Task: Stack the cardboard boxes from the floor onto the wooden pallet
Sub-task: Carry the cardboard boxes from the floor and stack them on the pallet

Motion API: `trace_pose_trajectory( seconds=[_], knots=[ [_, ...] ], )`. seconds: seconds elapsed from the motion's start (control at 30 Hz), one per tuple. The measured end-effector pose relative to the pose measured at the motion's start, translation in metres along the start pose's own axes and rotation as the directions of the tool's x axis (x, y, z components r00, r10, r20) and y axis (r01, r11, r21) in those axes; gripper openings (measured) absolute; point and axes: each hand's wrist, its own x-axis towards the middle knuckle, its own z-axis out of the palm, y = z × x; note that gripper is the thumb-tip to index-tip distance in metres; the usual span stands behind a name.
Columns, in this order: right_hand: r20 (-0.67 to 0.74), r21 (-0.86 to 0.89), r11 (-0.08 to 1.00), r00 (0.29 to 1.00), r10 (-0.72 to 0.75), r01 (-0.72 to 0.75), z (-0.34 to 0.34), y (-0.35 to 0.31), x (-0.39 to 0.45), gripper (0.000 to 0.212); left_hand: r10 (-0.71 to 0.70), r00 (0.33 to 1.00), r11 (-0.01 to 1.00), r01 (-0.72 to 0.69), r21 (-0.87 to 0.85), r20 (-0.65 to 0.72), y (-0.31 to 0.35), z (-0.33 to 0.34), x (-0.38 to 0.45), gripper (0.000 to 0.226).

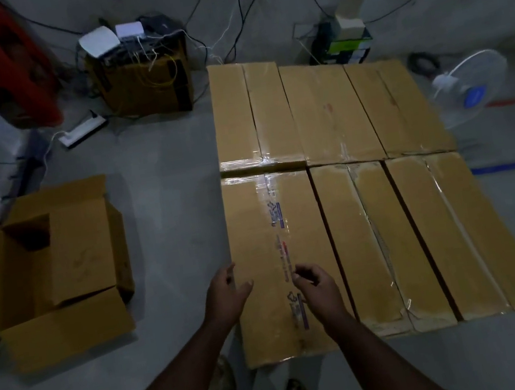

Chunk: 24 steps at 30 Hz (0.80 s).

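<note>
Both hands, left and right, hover loose, holding nothing, over near-left sealed box; probably stiff, bulky; grip opposite long edges

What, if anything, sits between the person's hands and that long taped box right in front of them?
Nothing visible. The left hand and right hand hover empty right over the near-left taped box, with no object between them and its top.
</note>
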Motion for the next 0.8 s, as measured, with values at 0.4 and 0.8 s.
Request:
trace_pose_trajectory(
  seconds=[0.4, 0.8],
  knots=[
    [-0.040, -0.642, 0.765, 0.999, 0.031, -0.049, -0.029, 0.048, 0.121, 0.092, -0.206, 0.949, 0.975, 0.221, -0.037, 0.240, -0.049, 0.045, 0.088, 0.081],
    [-0.296, -0.530, 0.802, 0.946, 0.129, -0.275, -0.031, 0.034, 0.162, 0.102, -0.232, 0.940, 0.966, 0.253, -0.055, 0.251, -0.052, 0.045, 0.097, 0.114]
  ],
)
